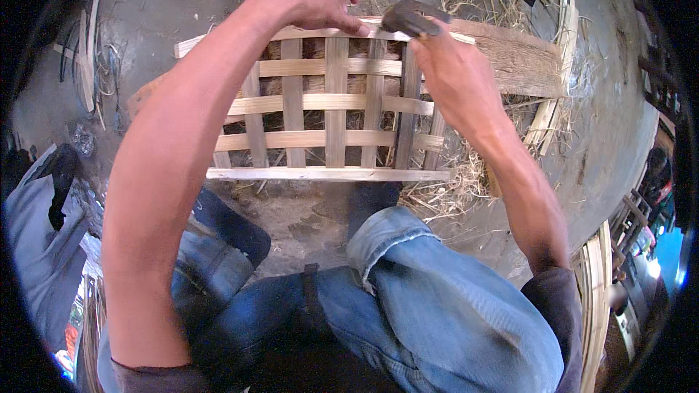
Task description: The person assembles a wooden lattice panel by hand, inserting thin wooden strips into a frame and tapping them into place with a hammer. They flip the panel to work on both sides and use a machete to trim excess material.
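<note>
Left hand (328, 4) of yours: fingers curled, fingertip at upper edge strip (306, 32) of woven slat lattice; cannot tell whether it pinches anything. Right hand (448, 62) gripping hammer (411, 17), head just right of your left fingertips, close over same strip; contact unclear. Lattice (336, 102) lies in front of your knees, pale crosswise slats laced through greyer lengthwise ones, upper part over brown plank (520, 62). Curled shavings (448, 193) beside its lower right corner. Your blue jeans (459, 298) below, one cuff rolled.
</note>
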Available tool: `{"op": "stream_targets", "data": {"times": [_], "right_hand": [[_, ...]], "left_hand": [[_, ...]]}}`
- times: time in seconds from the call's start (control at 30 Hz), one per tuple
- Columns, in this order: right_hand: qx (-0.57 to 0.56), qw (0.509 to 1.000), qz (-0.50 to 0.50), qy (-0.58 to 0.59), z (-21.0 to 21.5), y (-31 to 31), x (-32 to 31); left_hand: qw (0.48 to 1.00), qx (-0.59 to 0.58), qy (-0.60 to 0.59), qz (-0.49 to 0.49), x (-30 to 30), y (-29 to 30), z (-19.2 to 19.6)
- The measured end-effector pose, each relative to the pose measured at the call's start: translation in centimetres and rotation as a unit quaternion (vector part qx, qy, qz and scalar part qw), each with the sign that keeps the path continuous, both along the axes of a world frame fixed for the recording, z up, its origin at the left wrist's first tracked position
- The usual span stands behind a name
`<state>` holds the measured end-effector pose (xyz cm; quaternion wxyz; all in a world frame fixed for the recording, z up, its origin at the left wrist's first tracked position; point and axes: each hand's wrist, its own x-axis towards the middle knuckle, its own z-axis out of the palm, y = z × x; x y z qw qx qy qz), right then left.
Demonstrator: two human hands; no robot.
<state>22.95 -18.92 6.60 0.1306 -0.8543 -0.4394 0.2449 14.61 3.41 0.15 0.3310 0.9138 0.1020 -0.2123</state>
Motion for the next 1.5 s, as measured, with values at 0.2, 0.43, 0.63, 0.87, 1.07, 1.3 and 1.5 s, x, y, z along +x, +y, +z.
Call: {"op": "stream_targets", "data": {"times": [0.2, 0.43, 0.63, 0.87, 1.07, 1.3, 1.5], "right_hand": [[-0.008, 1.000, -0.015, -0.026, -0.8, -2.2, 0.3], [-0.053, 0.998, -0.006, -0.021, -0.8, -2.6, 1.1], [-0.099, 0.995, 0.016, -0.015, 0.6, -2.1, 1.4], [-0.076, 0.987, 0.142, -0.017, 4.4, 1.0, -0.6], [-0.067, 0.998, -0.004, 0.011, 2.5, 4.8, -6.6], [0.005, 0.998, -0.059, 0.008, 0.4, 6.2, -8.4], [-0.012, 0.999, -0.047, -0.020, -1.5, 6.7, -10.1]], "left_hand": [[0.980, 0.197, -0.021, -0.005, -1.3, 1.9, 4.3], [0.979, 0.172, 0.015, -0.112, -11.4, 14.2, 12.8], [0.988, 0.073, -0.131, -0.038, -15.0, 10.9, 9.6], [0.999, -0.021, -0.020, -0.040, -7.5, 7.4, 1.1], [0.996, -0.071, -0.031, -0.037, -7.1, 7.7, -0.4], [0.994, -0.079, -0.054, -0.048, -7.3, 7.9, -0.4], [0.994, -0.075, -0.061, -0.050, -7.4, 7.7, -0.5]]}}
